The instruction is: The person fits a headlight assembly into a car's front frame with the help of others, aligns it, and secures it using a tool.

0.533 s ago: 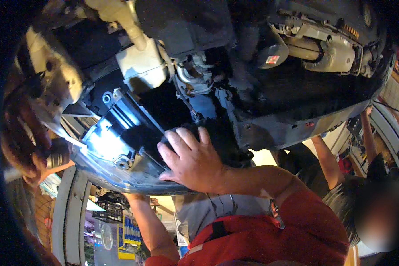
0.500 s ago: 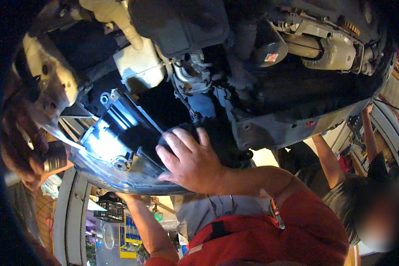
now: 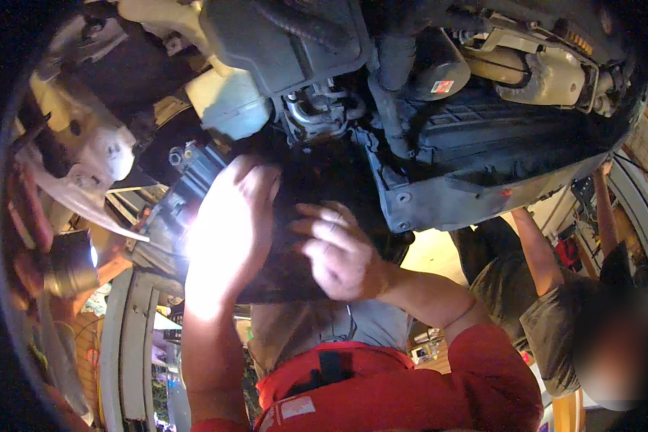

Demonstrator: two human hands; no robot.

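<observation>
My left hand is raised beside the car headlight, whitened by strong light. Its fingers curl at the edge of the dark cavity, and what they hold, if anything, is hidden. My right hand is in front of the dark opening, right of the left one. Its fingers are loosely bent and apart, slightly blurred, with nothing visible in them. A pale plastic reservoir sits beyond the headlight. Metal pipe fittings lie farther in, past my hands.
At the left, another person's hand holds a lit flashlight. A metal bracket juts out near it. To the right stretches a black car panel. Another person stands at the right with an arm raised to the car.
My left hand has come up from below the headlight to beside it. My right hand has drawn off the headlight area, slightly rightward. The flashlight beam now falls on my left hand.
</observation>
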